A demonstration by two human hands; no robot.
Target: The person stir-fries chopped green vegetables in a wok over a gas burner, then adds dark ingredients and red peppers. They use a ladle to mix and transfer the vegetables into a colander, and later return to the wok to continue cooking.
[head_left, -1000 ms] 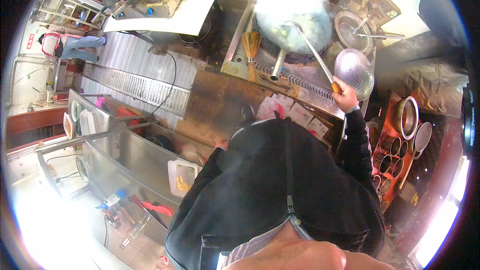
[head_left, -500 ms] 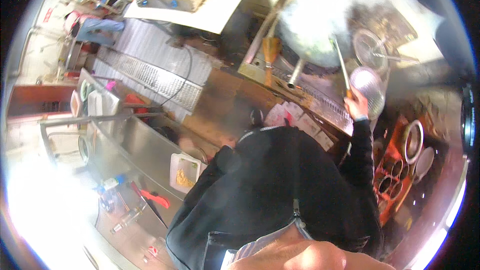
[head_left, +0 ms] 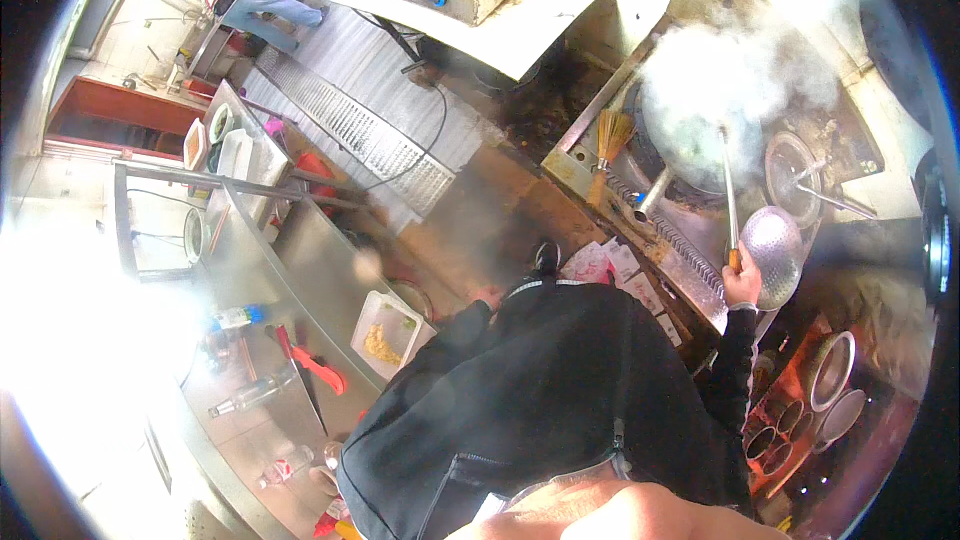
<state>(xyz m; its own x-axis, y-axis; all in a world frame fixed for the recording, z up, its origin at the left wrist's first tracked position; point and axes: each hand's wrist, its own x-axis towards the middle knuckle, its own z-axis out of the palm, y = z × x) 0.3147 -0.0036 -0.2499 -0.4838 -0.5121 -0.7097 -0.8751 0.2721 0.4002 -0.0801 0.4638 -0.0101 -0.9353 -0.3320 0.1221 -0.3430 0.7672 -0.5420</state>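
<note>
On the right, my right hand [head_left: 741, 282] is closed around the wooden grip of a long metal-shafted cooking tool [head_left: 731, 200]. The shaft slants up into a large wok [head_left: 690, 165], where thick white steam hides the tool's head and most of the contents. Close beside that hand rests a round perforated metal strainer [head_left: 773, 250]. My left sleeve [head_left: 465, 325] lies against my front. At its end only a small pinkish patch, perhaps my left hand [head_left: 487, 296], shows; its fingers cannot be made out.
Left of the wok are a bamboo brush [head_left: 612, 140] and a metal pipe [head_left: 655, 194]. A metal lid [head_left: 795, 175] lies to its right. The steel counter on my left holds a white tub [head_left: 390, 335], a red-handled knife [head_left: 318, 365] and a glass bottle [head_left: 250, 395]. Another person [head_left: 255, 5] stands far left.
The view has shifted, so the stove sits lower and farther right. My right hand still grips the tool in the wok. The steam cloud looks smaller, baring more of the wok's rim.
</note>
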